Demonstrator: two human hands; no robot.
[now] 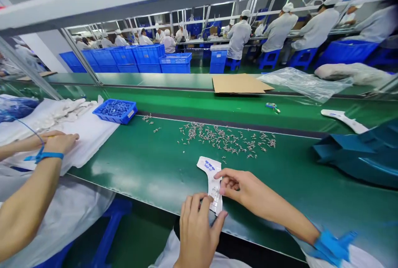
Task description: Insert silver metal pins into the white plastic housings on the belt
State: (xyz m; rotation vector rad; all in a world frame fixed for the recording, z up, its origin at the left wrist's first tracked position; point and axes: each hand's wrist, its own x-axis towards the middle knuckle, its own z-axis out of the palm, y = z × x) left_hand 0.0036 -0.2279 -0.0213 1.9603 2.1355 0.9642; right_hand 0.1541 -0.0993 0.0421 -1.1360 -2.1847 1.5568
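A curved white plastic piece [214, 183] lies on the green bench top in front of me, with blue parts set in its upper end. My left hand [197, 228] has its fingers at the left of the piece's lower end and its thumb to the right, closed about it. From the right, my right hand [245, 187] reaches in with curled fingers, index fingertip and thumb on the piece's edge. Whether a small part is between those fingertips cannot be seen. Just beyond lie many small metal parts [226, 138], scattered loosely.
A blue tray [132, 114] of small blue parts stands at left, near a co-worker's hand [60, 141]. Another curved white piece [343, 121] lies at right behind a dark teal bag or sheet [357, 152]. Cardboard [239, 83] and clear plastic film [306, 82] lie at the back.
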